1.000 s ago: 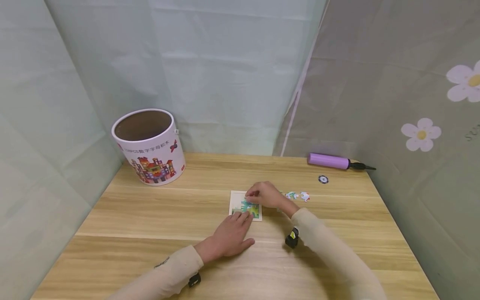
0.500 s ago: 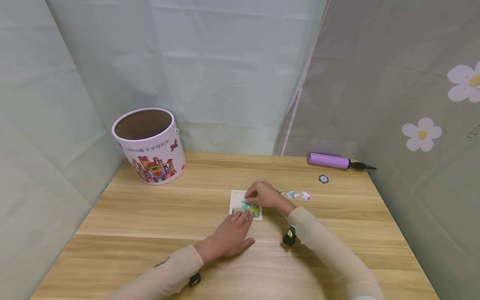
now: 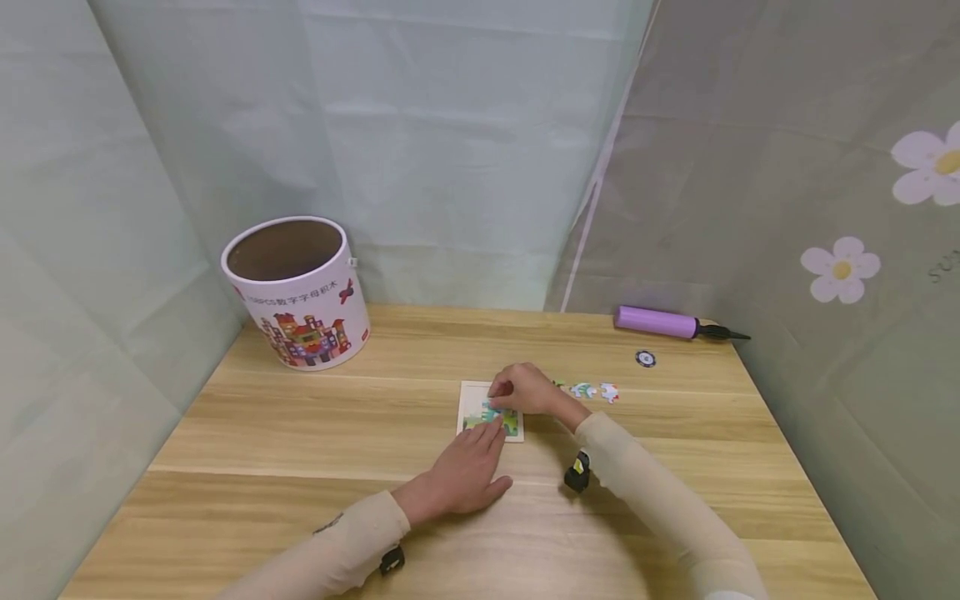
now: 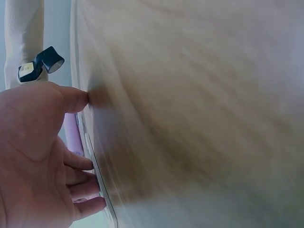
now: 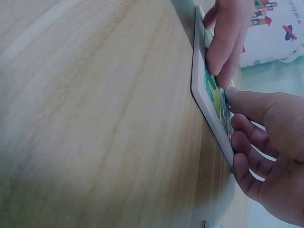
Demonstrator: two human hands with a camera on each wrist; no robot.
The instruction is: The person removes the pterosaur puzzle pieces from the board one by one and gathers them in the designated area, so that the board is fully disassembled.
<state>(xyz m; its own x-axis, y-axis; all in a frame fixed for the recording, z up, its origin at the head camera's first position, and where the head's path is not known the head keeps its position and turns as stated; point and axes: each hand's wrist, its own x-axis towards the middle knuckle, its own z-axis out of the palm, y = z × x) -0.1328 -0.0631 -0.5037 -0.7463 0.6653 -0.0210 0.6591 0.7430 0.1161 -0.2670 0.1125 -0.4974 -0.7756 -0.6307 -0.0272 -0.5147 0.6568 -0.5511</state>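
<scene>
A small square jigsaw puzzle board (image 3: 472,392) with a pale frame lies on the table, partly filled with green and teal pieces. My left hand (image 3: 469,469) rests with fairly straight fingers on its near edge, the thumb spread out to the right. Over the board's upper right part, my right hand (image 3: 522,390) holds its thumb and fingers bent together at a teal puzzle piece (image 3: 489,413), which they mostly hide. In the right wrist view, the right thumb presses at the picture surface close to the left fingertips, and the other right fingers curl beside the frame (image 5: 212,110).
Loose puzzle pieces (image 3: 582,390) lie right of the board, one partly behind the right hand. Farther back are a round chip (image 3: 646,358) and a purple hand pump (image 3: 657,322). A large white bucket (image 3: 315,317) stands at the back left, near the curtain.
The left fingers have shifted slightly on the board, showing more green at its lower left. The right hand has edged a little left and stays at the same spot on the puzzle.
</scene>
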